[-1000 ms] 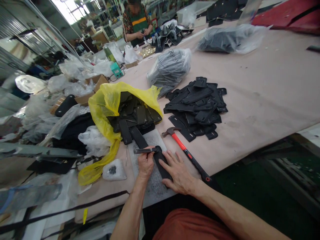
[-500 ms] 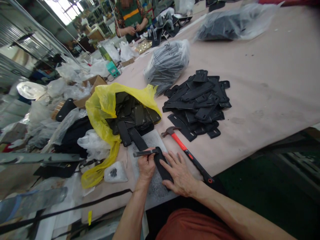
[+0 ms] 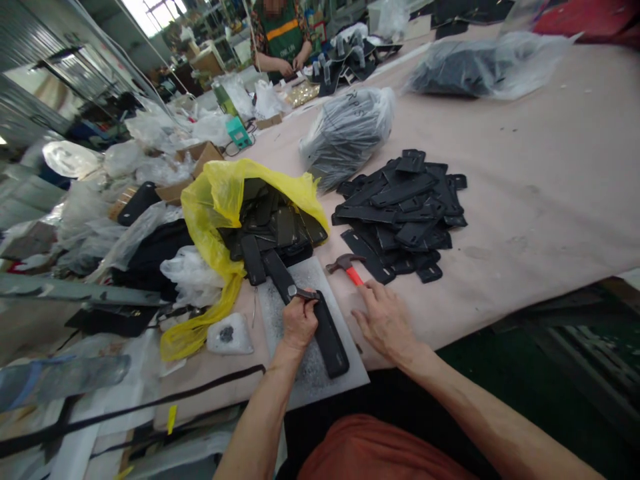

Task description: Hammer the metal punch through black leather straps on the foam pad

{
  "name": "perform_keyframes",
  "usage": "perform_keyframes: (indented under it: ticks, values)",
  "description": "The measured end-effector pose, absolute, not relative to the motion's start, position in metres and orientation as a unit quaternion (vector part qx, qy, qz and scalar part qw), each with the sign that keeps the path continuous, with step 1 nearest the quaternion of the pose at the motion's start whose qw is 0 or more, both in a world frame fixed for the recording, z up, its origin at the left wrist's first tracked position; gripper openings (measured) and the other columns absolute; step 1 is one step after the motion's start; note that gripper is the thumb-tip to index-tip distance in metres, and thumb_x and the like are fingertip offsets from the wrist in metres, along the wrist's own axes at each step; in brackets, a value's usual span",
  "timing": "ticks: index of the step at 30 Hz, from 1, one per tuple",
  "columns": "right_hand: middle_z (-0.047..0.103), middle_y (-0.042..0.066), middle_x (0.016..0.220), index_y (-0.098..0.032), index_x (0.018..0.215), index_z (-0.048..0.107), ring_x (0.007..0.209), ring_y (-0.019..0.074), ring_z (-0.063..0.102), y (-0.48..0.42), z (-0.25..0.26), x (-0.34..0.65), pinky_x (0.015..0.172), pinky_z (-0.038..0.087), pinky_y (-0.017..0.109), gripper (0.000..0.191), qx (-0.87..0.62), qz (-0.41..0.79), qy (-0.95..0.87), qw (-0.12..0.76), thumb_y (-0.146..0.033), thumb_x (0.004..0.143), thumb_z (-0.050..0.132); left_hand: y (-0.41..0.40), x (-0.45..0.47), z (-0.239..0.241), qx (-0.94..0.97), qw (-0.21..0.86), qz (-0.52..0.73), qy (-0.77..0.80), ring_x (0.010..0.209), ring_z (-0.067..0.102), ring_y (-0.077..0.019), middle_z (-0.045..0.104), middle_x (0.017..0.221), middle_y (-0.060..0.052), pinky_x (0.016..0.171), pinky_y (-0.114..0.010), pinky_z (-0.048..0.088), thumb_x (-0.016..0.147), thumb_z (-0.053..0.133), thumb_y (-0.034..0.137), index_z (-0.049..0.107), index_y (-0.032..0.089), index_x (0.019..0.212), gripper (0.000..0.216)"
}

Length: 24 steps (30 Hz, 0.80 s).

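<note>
My left hand [image 3: 299, 323] is closed around a metal punch [image 3: 304, 293], whose working end rests at the upper end of a black strip [image 3: 331, 337] with rounded corners. That strip lies on a pale speckled board [image 3: 353, 363]. Over the handle of a claw hammer [image 3: 354, 275], my right hand [image 3: 387, 320] has its fingers bent round the grip, the thumb apart on the left side. The hammer's head and a bit of red handle show; the hand and forearm hide the rest. Another black strip [image 3: 279, 272] reaches from the bag's mouth onto the board.
A yellow plastic bag [image 3: 207, 200] of black strips lies beyond the board. Right of it is a pile of black strips [image 3: 400, 207]. Clear bags [image 3: 350, 127] of dark pieces sit farther back. A thin metal tool [image 3: 255, 308] is left. Another person [image 3: 283, 47] works at the far side.
My right hand has lifted off the black strip and moved right onto the hammer's handle. My left hand keeps the punch at the strip's end, now tilted differently. The view has shifted slightly.
</note>
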State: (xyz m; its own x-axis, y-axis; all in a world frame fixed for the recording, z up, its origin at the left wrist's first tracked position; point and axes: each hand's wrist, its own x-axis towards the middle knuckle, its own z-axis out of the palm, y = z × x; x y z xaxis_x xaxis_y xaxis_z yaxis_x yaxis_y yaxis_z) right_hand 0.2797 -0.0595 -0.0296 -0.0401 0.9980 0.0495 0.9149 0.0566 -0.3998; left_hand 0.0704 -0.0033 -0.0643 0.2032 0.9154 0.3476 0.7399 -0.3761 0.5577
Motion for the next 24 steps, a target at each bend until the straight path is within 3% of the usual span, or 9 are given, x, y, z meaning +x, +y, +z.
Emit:
perform_keyframes:
  ticks: [3, 6, 9, 12, 14, 16, 20, 22, 24]
  values:
    - [0.057, 0.014, 0.102, -0.014, 0.108, 0.055, 0.094, 0.0270, 0.054, -0.053, -0.036, 0.293, 0.079, 0.043, 0.037, 0.024, -0.713, 0.171, -0.671, 0.113, -0.022, 0.085, 0.057, -0.004, 0.071, -0.065, 0.764, 0.135, 0.317, 0.546, 0.093, 0.069, -0.0212, 0.073, 0.098, -0.007, 0.084, -0.034, 0.056, 0.087, 0.048, 0.014, 0.064, 0.019, 0.100, 0.021]
    - [0.056, 0.007, 0.087, -0.018, 0.092, 0.050, 0.076, 0.0187, 0.055, -0.051, -0.042, 0.297, 0.066, 0.043, 0.029, 0.010, -0.724, 0.375, -0.554, 0.169, -0.019, 0.083, 0.054, -0.005, 0.071, -0.066, 0.758, 0.144, 0.311, 0.555, 0.093, 0.069, -0.0207, 0.072, 0.096, -0.006, 0.083, -0.032, 0.056, 0.086, 0.049, 0.013, 0.062, 0.019, 0.098, 0.019]
    - [0.052, -0.001, 0.071, -0.020, 0.084, 0.044, 0.054, 0.0115, 0.049, -0.048, -0.034, 0.293, 0.050, 0.040, 0.023, 0.006, -0.656, 0.610, -0.393, 0.209, -0.022, 0.083, 0.049, -0.006, 0.071, -0.066, 0.751, 0.160, 0.309, 0.561, 0.091, 0.068, -0.0205, 0.071, 0.091, -0.006, 0.083, -0.032, 0.055, 0.086, 0.050, 0.013, 0.061, 0.020, 0.095, 0.016]
    - [0.044, -0.006, 0.061, -0.021, 0.081, 0.044, 0.040, 0.0076, 0.036, -0.044, -0.004, 0.291, 0.037, 0.030, 0.020, 0.014, -0.622, 0.673, -0.330, 0.226, -0.033, 0.087, 0.044, -0.008, 0.071, -0.065, 0.746, 0.176, 0.317, 0.559, 0.092, 0.068, -0.0205, 0.070, 0.090, -0.005, 0.082, -0.032, 0.055, 0.086, 0.049, 0.011, 0.060, 0.020, 0.095, 0.016]
    - [0.040, -0.008, 0.057, -0.021, 0.082, 0.046, 0.037, 0.0072, 0.032, -0.041, 0.033, 0.292, 0.034, 0.025, 0.019, 0.025, -0.627, 0.631, -0.363, 0.278, -0.044, 0.090, 0.043, -0.008, 0.071, -0.064, 0.745, 0.182, 0.319, 0.556, 0.090, 0.067, -0.0204, 0.069, 0.088, -0.005, 0.080, -0.032, 0.054, 0.085, 0.050, 0.010, 0.058, 0.020, 0.093, 0.015]
    - [0.041, -0.007, 0.056, -0.020, 0.083, 0.050, 0.038, 0.0082, 0.036, -0.038, 0.075, 0.293, 0.035, 0.028, 0.020, 0.032, -0.628, 0.505, -0.477, 0.352, -0.051, 0.091, 0.044, -0.008, 0.071, -0.063, 0.746, 0.180, 0.317, 0.558, 0.086, 0.067, -0.0203, 0.068, 0.086, -0.005, 0.078, -0.032, 0.054, 0.085, 0.051, 0.010, 0.057, 0.020, 0.090, 0.013]
    - [0.053, -0.002, 0.064, -0.019, 0.092, 0.054, 0.050, 0.0108, 0.048, -0.037, 0.132, 0.295, 0.048, 0.036, 0.023, 0.024, -0.586, 0.161, -0.644, 0.465, -0.039, 0.096, 0.042, -0.008, 0.070, -0.062, 0.747, 0.170, 0.317, 0.559, 0.084, 0.066, -0.0199, 0.067, 0.083, -0.004, 0.077, -0.031, 0.052, 0.085, 0.052, 0.011, 0.057, 0.020, 0.088, 0.011]
    - [0.052, -0.002, 0.060, -0.020, 0.083, 0.051, 0.047, 0.0105, 0.044, -0.041, 0.134, 0.294, 0.047, 0.030, 0.024, 0.022, -0.544, 0.064, -0.729, 0.410, -0.032, 0.096, 0.040, -0.008, 0.070, -0.062, 0.748, 0.169, 0.322, 0.555, 0.084, 0.066, -0.0197, 0.067, 0.084, -0.004, 0.077, -0.031, 0.052, 0.085, 0.053, 0.010, 0.058, 0.020, 0.090, 0.012]
    - [0.047, -0.003, 0.053, -0.021, 0.073, 0.047, 0.040, 0.0097, 0.036, -0.043, 0.129, 0.293, 0.044, 0.020, 0.026, 0.025, -0.503, 0.038, -0.814, 0.287, -0.029, 0.095, 0.041, -0.007, 0.070, -0.063, 0.752, 0.170, 0.324, 0.549, 0.085, 0.066, -0.0194, 0.067, 0.083, -0.004, 0.077, -0.030, 0.052, 0.085, 0.053, 0.010, 0.059, 0.021, 0.091, 0.013]
